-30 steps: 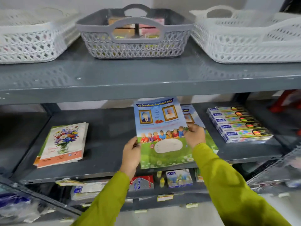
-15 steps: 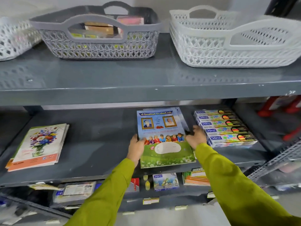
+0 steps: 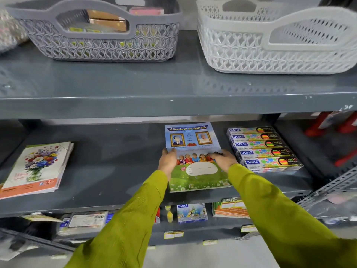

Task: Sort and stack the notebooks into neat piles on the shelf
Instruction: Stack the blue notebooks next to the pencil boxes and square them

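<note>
A blue-and-green notebook [image 3: 195, 149] with two framed portraits on its cover lies flat on the middle shelf [image 3: 116, 167], topping a small pile. My left hand [image 3: 167, 161] grips its left edge, fingers curled over the cover. My right hand [image 3: 223, 159] presses on its right edge. At the shelf's left end lies a second pile of flower-cover notebooks [image 3: 36, 169], well away from both hands.
Several stacked pencil boxes [image 3: 262, 149] sit just right of the notebook pile, close to my right hand. On the upper shelf stand a grey basket [image 3: 100, 33] and a white basket [image 3: 270, 39]. Small boxes and packets fill the lower shelf [image 3: 191, 212].
The notebook was held tilted up above the pile; it now lies flat and squared on top. Both hands have slid to its side edges. The view has shifted right.
</note>
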A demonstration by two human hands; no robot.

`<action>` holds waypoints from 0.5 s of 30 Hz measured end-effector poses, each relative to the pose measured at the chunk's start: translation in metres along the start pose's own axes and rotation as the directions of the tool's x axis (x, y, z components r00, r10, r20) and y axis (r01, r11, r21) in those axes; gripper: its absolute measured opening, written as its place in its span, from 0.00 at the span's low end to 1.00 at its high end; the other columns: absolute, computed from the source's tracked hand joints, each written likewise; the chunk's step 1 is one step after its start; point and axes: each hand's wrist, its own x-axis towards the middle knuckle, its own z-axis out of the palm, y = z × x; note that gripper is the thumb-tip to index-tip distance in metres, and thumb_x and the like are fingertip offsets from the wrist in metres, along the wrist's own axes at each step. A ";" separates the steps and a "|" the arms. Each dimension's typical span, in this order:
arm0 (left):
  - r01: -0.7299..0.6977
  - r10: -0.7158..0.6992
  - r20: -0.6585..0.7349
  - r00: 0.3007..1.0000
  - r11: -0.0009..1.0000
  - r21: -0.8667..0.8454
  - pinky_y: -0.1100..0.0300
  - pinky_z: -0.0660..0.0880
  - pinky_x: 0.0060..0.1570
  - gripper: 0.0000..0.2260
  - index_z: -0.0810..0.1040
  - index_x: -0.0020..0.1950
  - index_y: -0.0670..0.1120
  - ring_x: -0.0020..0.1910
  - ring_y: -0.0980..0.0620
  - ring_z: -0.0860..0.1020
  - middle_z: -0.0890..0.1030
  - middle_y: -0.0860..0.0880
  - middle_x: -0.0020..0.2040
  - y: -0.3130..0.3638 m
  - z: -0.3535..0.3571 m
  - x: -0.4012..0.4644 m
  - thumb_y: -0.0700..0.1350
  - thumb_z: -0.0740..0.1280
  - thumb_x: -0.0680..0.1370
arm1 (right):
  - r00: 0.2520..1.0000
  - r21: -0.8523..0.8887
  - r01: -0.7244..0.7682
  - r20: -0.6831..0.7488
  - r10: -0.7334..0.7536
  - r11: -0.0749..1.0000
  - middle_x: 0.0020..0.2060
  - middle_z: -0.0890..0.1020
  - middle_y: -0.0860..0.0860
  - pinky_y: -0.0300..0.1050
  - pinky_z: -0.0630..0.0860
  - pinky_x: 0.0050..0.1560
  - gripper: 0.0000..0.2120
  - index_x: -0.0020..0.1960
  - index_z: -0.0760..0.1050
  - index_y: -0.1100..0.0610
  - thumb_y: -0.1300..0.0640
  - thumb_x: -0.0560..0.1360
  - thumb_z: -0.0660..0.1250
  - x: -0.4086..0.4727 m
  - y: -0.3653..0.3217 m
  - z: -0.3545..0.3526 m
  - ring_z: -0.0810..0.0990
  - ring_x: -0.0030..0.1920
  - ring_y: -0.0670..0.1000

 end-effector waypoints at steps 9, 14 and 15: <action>-0.172 -0.013 0.390 0.921 0.883 0.437 0.57 0.74 0.62 0.28 0.79 0.61 0.54 0.56 0.55 0.80 0.83 0.55 0.57 -0.009 -0.042 -0.064 0.57 0.79 0.62 | 0.865 -0.382 0.292 0.496 -0.072 0.877 0.56 0.79 0.43 0.42 0.69 0.66 0.34 0.65 0.71 0.47 0.40 0.63 0.76 -0.027 0.016 -0.038 0.77 0.60 0.48; -0.233 0.097 0.216 0.972 0.551 0.801 0.57 0.76 0.57 0.35 0.77 0.60 0.45 0.58 0.49 0.79 0.81 0.50 0.57 -0.019 -0.031 -0.070 0.53 0.83 0.56 | 0.927 -0.746 0.307 0.375 -0.009 0.590 0.65 0.74 0.56 0.49 0.76 0.62 0.59 0.73 0.59 0.63 0.38 0.52 0.80 -0.027 0.029 -0.031 0.76 0.62 0.56; -0.200 0.114 0.164 0.980 0.530 0.824 0.56 0.77 0.56 0.33 0.76 0.58 0.43 0.57 0.47 0.79 0.81 0.47 0.56 -0.015 -0.028 -0.072 0.51 0.82 0.58 | 0.940 -0.758 0.291 0.339 -0.028 0.583 0.63 0.76 0.57 0.48 0.77 0.60 0.52 0.70 0.62 0.64 0.42 0.57 0.80 -0.028 0.025 -0.030 0.77 0.60 0.57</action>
